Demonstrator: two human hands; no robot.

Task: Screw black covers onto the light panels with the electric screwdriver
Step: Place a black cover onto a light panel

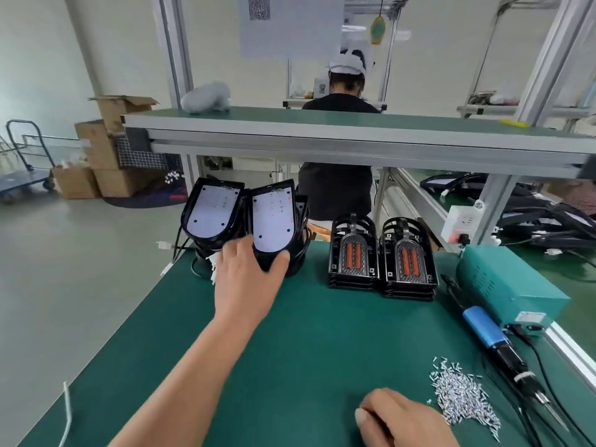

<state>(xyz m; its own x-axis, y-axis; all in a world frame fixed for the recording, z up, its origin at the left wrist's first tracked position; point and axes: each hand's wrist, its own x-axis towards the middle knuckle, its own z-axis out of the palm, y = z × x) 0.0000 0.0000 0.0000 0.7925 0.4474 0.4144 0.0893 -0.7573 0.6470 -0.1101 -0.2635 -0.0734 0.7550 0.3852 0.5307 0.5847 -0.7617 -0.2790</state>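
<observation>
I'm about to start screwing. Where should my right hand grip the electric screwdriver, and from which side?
Probably the blue barrel of the electric screwdriver, from above on its open left side: it lies flat on the mat, bit toward you, and the teal power box crowds its right side.

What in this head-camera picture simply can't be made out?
In the head view:
Right hand: cut by the bottom edge; curled fingers hide whether it holds any screws.
Left hand: fingertips hidden behind the light panel it grips.
Panel stack: lower ones covered by the top ones, so no count.
Hanging paper: print blurred.
</observation>
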